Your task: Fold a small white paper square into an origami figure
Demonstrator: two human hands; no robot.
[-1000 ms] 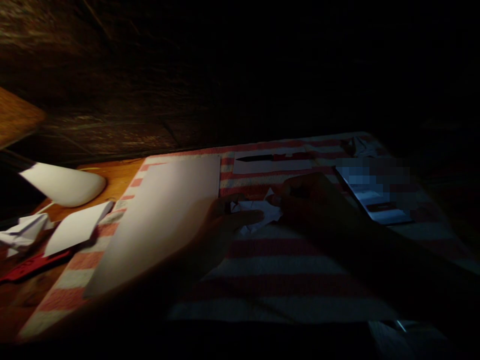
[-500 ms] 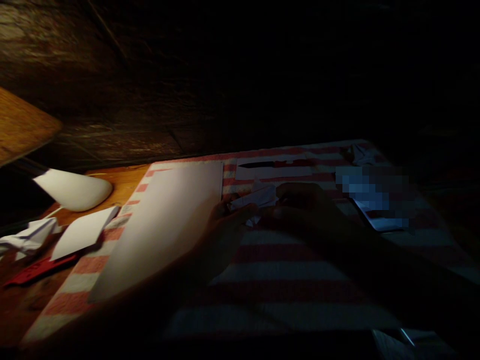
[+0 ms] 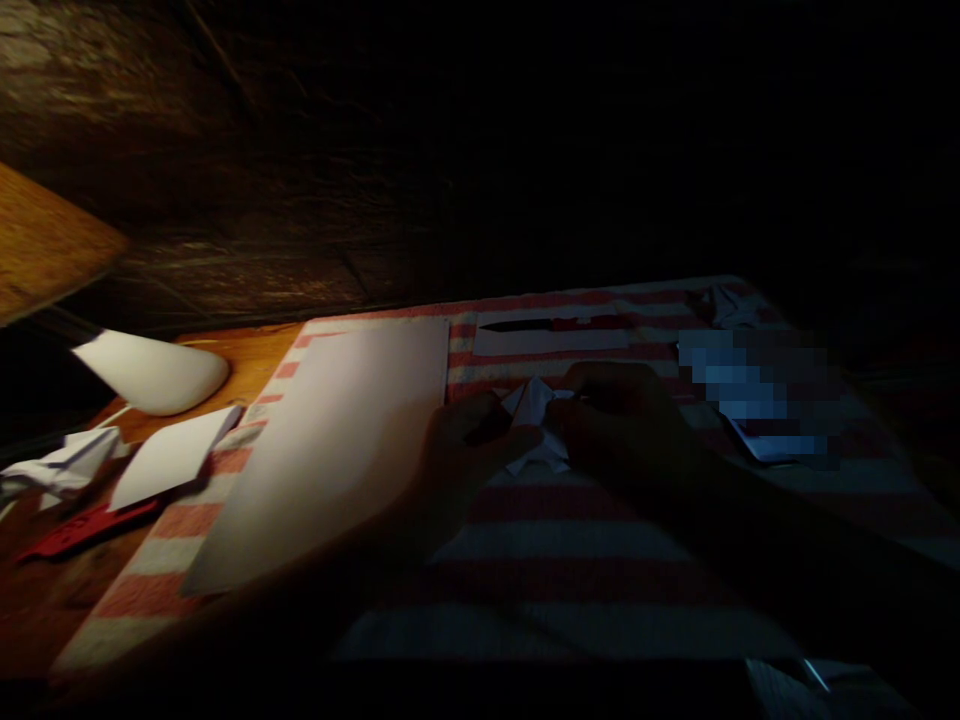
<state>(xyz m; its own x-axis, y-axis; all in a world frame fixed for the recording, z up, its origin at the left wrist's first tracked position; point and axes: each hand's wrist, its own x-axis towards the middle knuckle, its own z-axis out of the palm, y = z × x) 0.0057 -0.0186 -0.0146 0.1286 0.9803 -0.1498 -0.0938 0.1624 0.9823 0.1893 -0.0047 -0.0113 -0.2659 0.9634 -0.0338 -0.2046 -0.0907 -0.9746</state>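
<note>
Between my two hands is a small piece of folded white paper (image 3: pixel 534 410) with pointed corners, above the red-and-white striped cloth (image 3: pixel 555 570). My left hand (image 3: pixel 472 435) pinches its left side, the thumb lying across the front. At its right edge my right hand (image 3: pixel 619 410) closes its fingers on the paper; deep shadow hides most of them. Left of my hands lies a large white sheet (image 3: pixel 337 420). Just beyond them a knife (image 3: pixel 551 324) with a dark blade and red handle rests on a white paper strip (image 3: pixel 517 345).
A lit phone or tablet (image 3: pixel 750 435), partly blurred out, lies at right. Behind it is another folded paper (image 3: pixel 727 305). At left stand a lamp with a white base (image 3: pixel 154 375), a crumpled folded paper (image 3: pixel 64 465), a curved white sheet (image 3: pixel 172 455) and a red object (image 3: pixel 90 528).
The folded paper has been turned and lifted between my hands; its points now face up and down. Both hands keep hold of it. The view has shifted slightly.
</note>
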